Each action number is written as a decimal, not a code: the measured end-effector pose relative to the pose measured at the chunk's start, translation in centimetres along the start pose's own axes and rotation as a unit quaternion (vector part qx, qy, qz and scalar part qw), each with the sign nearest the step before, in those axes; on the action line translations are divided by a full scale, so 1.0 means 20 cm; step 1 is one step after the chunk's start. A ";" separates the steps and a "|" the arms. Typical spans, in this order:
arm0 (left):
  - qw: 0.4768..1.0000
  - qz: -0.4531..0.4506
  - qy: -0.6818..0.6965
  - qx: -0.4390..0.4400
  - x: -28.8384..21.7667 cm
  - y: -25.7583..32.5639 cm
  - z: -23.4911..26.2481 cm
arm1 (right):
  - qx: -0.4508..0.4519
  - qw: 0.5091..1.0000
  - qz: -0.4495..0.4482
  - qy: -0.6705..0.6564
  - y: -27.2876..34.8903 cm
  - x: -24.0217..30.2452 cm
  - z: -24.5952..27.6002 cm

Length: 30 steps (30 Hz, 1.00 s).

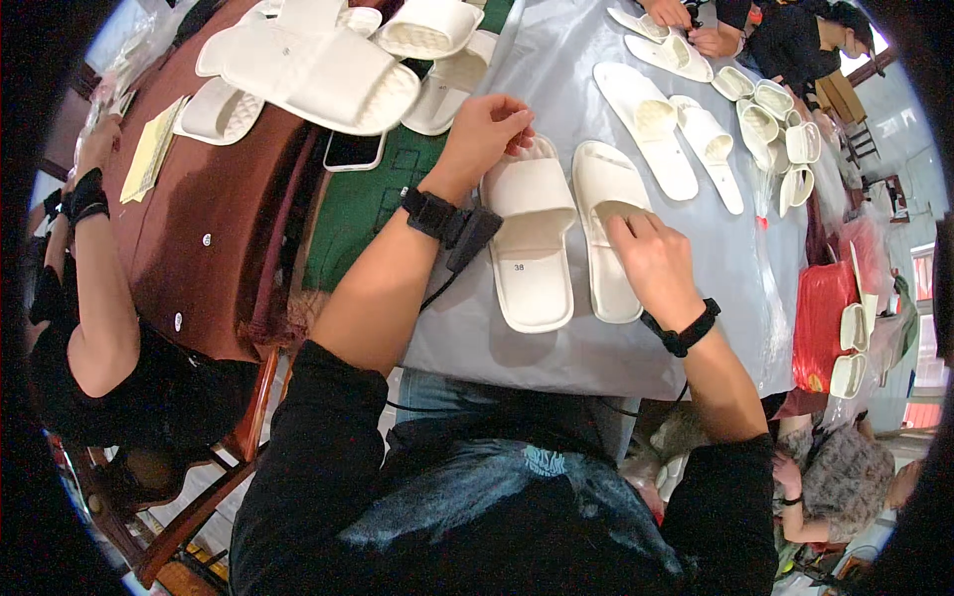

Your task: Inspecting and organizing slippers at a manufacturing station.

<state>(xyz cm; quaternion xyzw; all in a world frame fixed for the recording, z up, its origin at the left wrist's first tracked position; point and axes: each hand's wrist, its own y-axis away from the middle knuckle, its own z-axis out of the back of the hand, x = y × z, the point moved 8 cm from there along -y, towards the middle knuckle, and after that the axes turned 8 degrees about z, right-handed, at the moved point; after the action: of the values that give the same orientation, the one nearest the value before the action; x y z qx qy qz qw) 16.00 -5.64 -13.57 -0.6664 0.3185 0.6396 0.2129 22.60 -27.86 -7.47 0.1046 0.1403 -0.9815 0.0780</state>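
Note:
Side by side in front of me lie two cream-white slide slippers, toes pointing away. At the toe of the left slipper [532, 238], my left hand [489, 139] has its fingers curled together, and anything between them is hidden. The right slipper [604, 184] has my right hand [656, 260] over its footbed. Those fingers are bent in at the rear edge of the strap, partly out of sight. Both wrists wear black bands, and a dark box-shaped device sits on the left one.
Grey plastic sheeting [467, 343] covers the table. More white slippers [646, 124] lie ahead right, and others are piled on the left [318, 74]. A phone [355, 151] rests on a green mat [348, 219]. People sit nearby on both sides; another person's hands [715, 40] work at the far end.

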 end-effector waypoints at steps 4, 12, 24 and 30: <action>1.000 0.014 0.013 0.002 0.02 0.00 0.00 | -0.006 1.000 0.001 0.017 0.00 -0.03 -0.02; 1.000 0.006 0.003 -0.003 0.04 -0.01 0.00 | -0.001 0.999 0.035 0.012 0.01 -0.04 -0.02; 1.000 -0.002 -0.007 0.000 0.04 -0.01 0.00 | -0.103 0.974 -0.088 -0.181 -0.04 -0.25 0.21; 1.000 0.001 -0.004 0.003 0.05 -0.01 -0.01 | 0.002 0.962 -0.125 -0.244 -0.32 -0.54 0.00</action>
<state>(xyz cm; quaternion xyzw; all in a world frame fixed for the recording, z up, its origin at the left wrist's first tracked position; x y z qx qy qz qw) 16.26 -5.84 -14.54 -0.6631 0.3204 0.6413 0.2154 31.89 -20.42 -3.35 -0.1562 0.1269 -0.9795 -0.0132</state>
